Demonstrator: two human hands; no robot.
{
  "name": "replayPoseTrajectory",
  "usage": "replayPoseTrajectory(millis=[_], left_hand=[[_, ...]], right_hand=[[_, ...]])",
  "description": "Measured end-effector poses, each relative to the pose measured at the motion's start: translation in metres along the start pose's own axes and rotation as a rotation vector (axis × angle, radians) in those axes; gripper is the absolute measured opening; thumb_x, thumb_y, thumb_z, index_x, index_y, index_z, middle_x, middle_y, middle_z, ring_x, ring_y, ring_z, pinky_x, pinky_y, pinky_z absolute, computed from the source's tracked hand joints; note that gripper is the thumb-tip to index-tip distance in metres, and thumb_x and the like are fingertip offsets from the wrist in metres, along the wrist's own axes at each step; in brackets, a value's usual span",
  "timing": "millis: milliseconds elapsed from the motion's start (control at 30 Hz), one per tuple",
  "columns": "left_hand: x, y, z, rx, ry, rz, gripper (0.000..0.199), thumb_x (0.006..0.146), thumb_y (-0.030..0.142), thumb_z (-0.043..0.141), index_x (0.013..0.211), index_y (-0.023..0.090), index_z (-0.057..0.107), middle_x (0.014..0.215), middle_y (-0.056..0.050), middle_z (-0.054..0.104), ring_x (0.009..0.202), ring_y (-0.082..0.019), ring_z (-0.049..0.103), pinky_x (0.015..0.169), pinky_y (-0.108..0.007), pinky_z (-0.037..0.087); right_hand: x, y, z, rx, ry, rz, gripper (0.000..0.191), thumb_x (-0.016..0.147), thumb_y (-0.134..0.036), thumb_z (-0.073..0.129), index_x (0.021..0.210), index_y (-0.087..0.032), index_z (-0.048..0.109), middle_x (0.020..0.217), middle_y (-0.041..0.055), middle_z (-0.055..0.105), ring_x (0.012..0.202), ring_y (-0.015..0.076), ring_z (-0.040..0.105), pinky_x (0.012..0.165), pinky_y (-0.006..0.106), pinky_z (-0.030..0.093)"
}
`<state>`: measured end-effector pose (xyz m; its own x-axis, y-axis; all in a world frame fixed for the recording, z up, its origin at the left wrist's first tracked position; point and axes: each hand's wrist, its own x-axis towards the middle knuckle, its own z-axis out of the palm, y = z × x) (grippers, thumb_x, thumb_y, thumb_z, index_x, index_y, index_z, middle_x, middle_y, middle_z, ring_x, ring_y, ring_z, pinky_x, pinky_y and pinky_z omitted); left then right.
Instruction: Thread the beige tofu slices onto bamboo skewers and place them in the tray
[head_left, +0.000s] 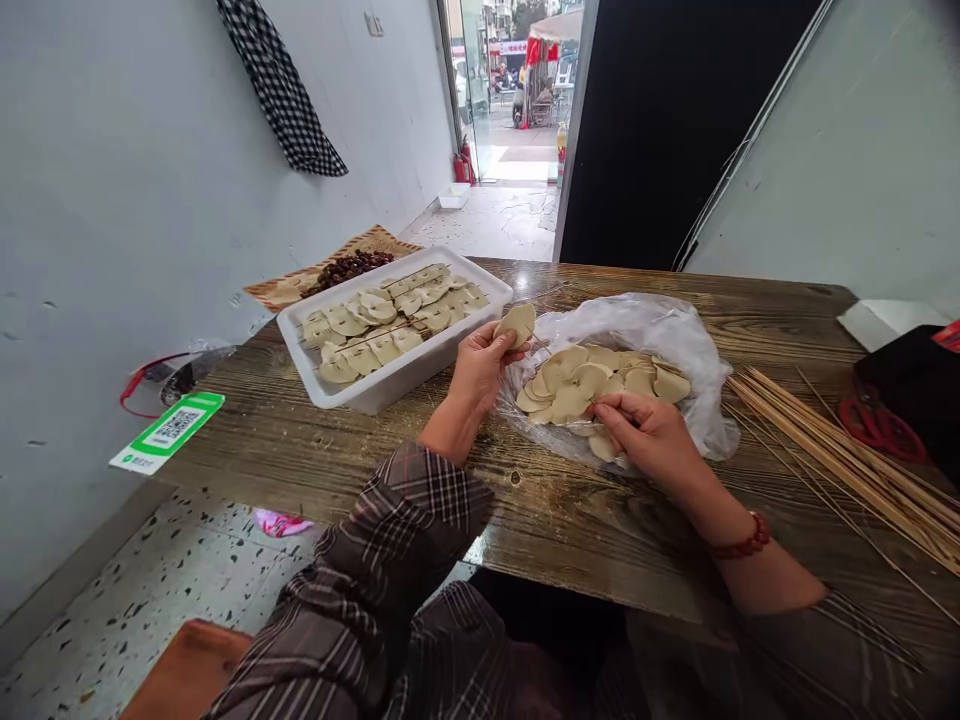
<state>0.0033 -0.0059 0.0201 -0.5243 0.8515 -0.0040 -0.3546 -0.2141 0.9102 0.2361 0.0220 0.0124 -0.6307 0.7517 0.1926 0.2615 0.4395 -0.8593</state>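
Observation:
Between the thumb and fingers of my left hand (484, 362) is a thin, round beige slice (518, 322), raised above the left side of a plastic bag. My right hand (649, 435) is pinched at the bag's front edge, on what looks like a thin bamboo skewer, mostly hidden by the fingers and the slices behind. Many similar beige slices (568, 378) lie heaped in the open clear plastic bag (709, 385). Left of my hands, a white plastic tub (375, 395) holds rows of skewered slices (379, 348).
Loose bamboo skewers (847, 455) lie at the right, beside red-handled scissors (881, 428) and a black bag (919, 385). Dark red pieces (349, 270) sit on striped paper (281, 292) behind the tub. A green QR-code card (171, 432) juts over the table's left edge.

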Motion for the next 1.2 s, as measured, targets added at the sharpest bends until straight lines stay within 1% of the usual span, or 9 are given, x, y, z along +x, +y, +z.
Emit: replayPoseTrajectory(millis=[167,400,500,600,833,1033,1200], left_hand=[[0.002,0.001,-0.002,0.035,0.037,0.074,0.027,0.065,0.025,0.079,0.088,0.015,0.069,0.079,-0.001,0.071,0.06,-0.009,0.064,0.058,-0.021,0.05],[0.001,0.001,-0.002,0.075,0.022,0.09,0.024,0.068,0.032,0.077,0.082,0.015,0.068,0.075,-0.001,0.069,0.061,-0.01,0.063,0.057,-0.021,0.046],[0.001,0.001,-0.002,0.086,0.028,0.1,0.026,0.067,0.03,0.077,0.086,0.015,0.069,0.077,-0.001,0.069,0.06,-0.009,0.063,0.058,-0.021,0.045],[0.001,0.001,-0.002,0.08,0.037,0.107,0.027,0.066,0.028,0.077,0.089,0.015,0.069,0.077,-0.001,0.07,0.06,-0.009,0.062,0.059,-0.022,0.045],[-0.001,0.002,-0.001,0.12,0.004,0.13,0.026,0.066,0.03,0.078,0.084,0.015,0.068,0.074,-0.001,0.068,0.061,-0.01,0.062,0.061,-0.022,0.046],[-0.003,0.001,0.002,0.179,-0.006,0.167,0.023,0.066,0.03,0.078,0.081,0.014,0.07,0.072,-0.002,0.069,0.064,-0.01,0.062,0.064,-0.023,0.048],[-0.005,0.0,0.004,0.221,-0.032,0.177,0.024,0.066,0.032,0.078,0.081,0.014,0.07,0.069,-0.001,0.068,0.063,-0.011,0.062,0.064,-0.024,0.05]], right_hand=[[0.001,0.0,0.001,-0.066,-0.002,-0.022,0.031,0.09,-0.04,0.053,0.079,-0.017,0.07,0.048,-0.0015,0.055,0.046,0.0122,0.048,0.046,0.025,0.032],[0.002,0.005,0.002,-0.126,-0.005,-0.059,0.03,0.09,-0.038,0.053,0.08,-0.018,0.071,0.051,-0.0002,0.058,0.051,0.0139,0.051,0.048,0.025,0.034],[0.002,0.006,0.003,-0.145,0.006,-0.073,0.029,0.09,-0.037,0.053,0.08,-0.018,0.072,0.052,0.0,0.059,0.052,0.0145,0.052,0.049,0.026,0.034],[0.001,0.007,0.003,-0.139,-0.004,-0.067,0.03,0.091,-0.037,0.052,0.081,-0.017,0.072,0.052,0.0001,0.059,0.052,0.0146,0.052,0.05,0.026,0.035],[0.002,0.008,0.004,-0.14,-0.015,-0.046,0.03,0.091,-0.038,0.052,0.081,-0.017,0.071,0.053,0.0,0.059,0.051,0.0143,0.051,0.05,0.026,0.034],[0.003,0.009,0.005,-0.168,0.015,-0.057,0.031,0.091,-0.038,0.052,0.078,-0.017,0.071,0.053,0.0002,0.059,0.051,0.0138,0.051,0.052,0.026,0.035],[0.003,0.01,0.006,-0.171,0.015,-0.051,0.03,0.091,-0.036,0.052,0.08,-0.016,0.071,0.056,0.0008,0.062,0.054,0.0139,0.053,0.053,0.026,0.036]])
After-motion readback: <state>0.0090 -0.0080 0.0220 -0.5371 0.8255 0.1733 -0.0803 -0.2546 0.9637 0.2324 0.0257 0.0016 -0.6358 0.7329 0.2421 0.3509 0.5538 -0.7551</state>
